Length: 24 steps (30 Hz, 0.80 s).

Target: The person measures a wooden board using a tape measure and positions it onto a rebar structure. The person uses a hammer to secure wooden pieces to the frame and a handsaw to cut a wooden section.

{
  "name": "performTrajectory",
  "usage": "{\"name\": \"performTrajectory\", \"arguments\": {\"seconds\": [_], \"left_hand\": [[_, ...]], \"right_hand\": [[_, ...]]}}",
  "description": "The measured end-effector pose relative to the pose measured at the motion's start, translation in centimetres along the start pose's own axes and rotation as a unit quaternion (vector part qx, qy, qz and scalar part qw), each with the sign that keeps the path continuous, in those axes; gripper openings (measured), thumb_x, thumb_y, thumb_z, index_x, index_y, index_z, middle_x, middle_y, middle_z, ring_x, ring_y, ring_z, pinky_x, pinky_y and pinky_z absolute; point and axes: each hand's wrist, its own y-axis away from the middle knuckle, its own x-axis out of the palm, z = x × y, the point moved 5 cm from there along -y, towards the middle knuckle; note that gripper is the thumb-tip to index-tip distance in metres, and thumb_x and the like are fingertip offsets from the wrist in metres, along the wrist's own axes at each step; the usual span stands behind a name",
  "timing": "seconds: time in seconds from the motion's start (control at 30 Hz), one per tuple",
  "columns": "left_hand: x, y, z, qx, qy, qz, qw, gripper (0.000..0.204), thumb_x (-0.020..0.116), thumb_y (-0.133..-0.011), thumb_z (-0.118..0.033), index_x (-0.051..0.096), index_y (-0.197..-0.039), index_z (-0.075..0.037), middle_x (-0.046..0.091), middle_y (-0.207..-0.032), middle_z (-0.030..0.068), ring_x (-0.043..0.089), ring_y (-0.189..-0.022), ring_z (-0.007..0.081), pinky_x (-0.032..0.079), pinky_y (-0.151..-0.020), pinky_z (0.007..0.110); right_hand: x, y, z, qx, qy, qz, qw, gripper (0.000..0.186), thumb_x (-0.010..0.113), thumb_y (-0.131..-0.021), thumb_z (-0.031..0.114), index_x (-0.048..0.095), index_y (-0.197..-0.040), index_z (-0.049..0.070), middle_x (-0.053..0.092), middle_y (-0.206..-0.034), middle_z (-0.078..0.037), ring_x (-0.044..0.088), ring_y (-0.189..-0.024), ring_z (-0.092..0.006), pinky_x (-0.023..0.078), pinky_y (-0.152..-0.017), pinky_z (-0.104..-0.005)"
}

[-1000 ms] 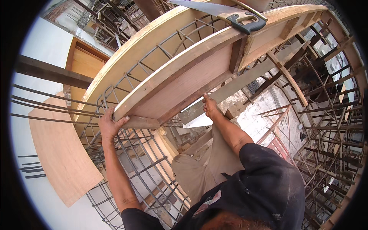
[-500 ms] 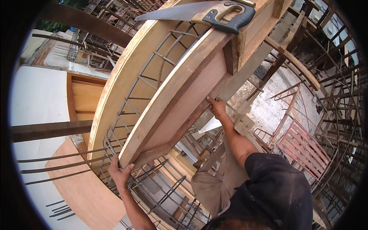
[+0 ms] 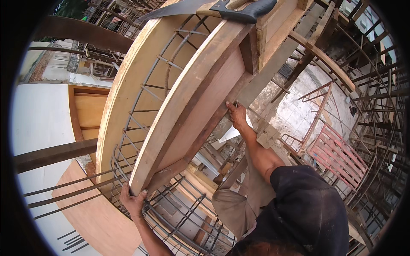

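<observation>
A curved wooden formwork panel (image 3: 213,91), a plywood face inside a timber frame, slants from lower left to upper right before me. At its lower end, my left hand (image 3: 133,200) is closed round the corner, thumb on the near side. My right hand (image 3: 237,115) grips the panel's lower edge farther up, thumb on the timber and fingers partly hidden. Across the panel's upper end lies a handsaw (image 3: 245,10) with a dark handle; neither hand touches it. Behind the panel runs a cage of steel rebar (image 3: 147,81), with a second curved plywood form (image 3: 124,91) beyond it.
Rebar rods (image 3: 70,194) stick out to the left, above a curved plywood sheet (image 3: 96,209). Below the panel is a rebar grid (image 3: 183,213). On the right are a red slatted rack (image 3: 337,153), a curved timber (image 3: 324,59) and dense scaffolding (image 3: 380,115).
The panel's upper part and the saw sit slightly farther left and higher in view, as the view shifts a little. Both hands keep their grip on the panel.
</observation>
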Motion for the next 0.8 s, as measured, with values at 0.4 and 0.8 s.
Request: {"name": "performTrajectory", "arguments": {"seconds": [0.4,0.8], "left_hand": [[0.9,-4.6,-0.5,-0.06,-0.009,0.075,0.995,0.087,0.092,-0.058,-0.059,0.069,-0.116,0.002,0.074,-0.103,0.0189,0.074,-0.096,0.0285,0.056,-0.087,0.036],[0.3,-2.3,-1.4,-0.075,-0.083,0.029,0.993,0.091,0.086,-0.057,-0.07,0.071,-0.119,-0.004,0.075,-0.103,0.0147,0.074,-0.095,0.0314,0.059,-0.084,0.039]], "right_hand": [[-0.3,-0.7,0.0,-0.032,-0.031,-0.016,0.999,0.031,0.085,-0.085,0.023,0.055,-0.08,0.014,0.046,-0.061,0.004,0.034,-0.043,-0.0071,0.025,-0.037,-0.0256],[-0.3,-1.6,-0.3,-0.055,0.046,0.086,0.994,0.025,0.073,-0.096,0.034,0.059,-0.089,0.014,0.045,-0.065,0.004,0.037,-0.049,-0.0075,0.028,-0.04,-0.0247]]}}
